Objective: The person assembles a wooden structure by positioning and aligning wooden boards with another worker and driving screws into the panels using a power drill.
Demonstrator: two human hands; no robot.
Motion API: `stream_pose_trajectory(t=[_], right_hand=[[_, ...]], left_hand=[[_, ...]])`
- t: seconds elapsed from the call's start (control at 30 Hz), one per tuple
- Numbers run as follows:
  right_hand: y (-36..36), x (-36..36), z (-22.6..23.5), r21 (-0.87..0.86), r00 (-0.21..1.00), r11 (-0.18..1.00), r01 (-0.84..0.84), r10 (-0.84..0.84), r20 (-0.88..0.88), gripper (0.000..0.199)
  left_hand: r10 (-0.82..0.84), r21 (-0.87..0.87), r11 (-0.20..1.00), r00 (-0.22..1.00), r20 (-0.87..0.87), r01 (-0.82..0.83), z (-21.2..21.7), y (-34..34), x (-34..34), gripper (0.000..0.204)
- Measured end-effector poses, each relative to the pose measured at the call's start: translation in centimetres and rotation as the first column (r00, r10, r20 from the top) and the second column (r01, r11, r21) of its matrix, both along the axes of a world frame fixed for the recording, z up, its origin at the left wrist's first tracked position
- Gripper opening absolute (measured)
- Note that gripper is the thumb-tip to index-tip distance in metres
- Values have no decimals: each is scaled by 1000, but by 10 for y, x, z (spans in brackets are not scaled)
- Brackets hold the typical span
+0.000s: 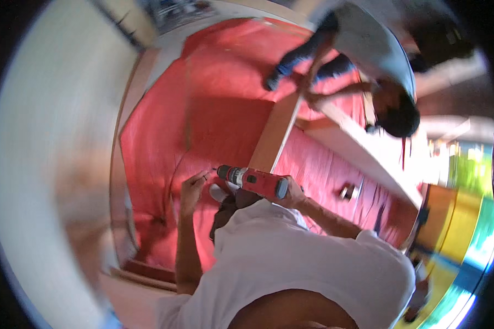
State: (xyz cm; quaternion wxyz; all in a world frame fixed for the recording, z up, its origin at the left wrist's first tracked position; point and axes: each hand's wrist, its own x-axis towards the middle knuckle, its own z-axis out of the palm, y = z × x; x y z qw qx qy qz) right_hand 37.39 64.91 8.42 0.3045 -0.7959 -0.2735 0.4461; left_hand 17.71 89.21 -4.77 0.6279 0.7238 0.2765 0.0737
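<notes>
My right hand grips a red and black cordless drill, its chuck and bit pointing left. Just left of the bit tip is my left hand, its fingers drawn together in a pinch; whatever they hold is too small to make out. A long wooden board runs away from beside the drill toward a co-worker, who bends over its far end with a hand on the wood.
Red sheeting covers the floor around me. A second, pale board slants across the right side. On the sheeting sits a small round roll-like object. A pale wall rises at left. Yellow panels stand far right.
</notes>
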Motion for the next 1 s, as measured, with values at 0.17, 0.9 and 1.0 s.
stream_pose_trajectory(t=[0.17,0.9,1.0], right_hand=[[23,14,-8,277,967,949,149,-198,160,53],[241,238,-15,301,484,588,751,-800,356,46],[295,259,-13,225,279,364,904,-900,334,44]], left_hand=[[114,-712,671,977,-180,-209,17,43,96,22],[-532,-855,517,770,-352,-34,-47,217,580,12],[-751,-883,462,567,-337,88,-48,218,659,11]])
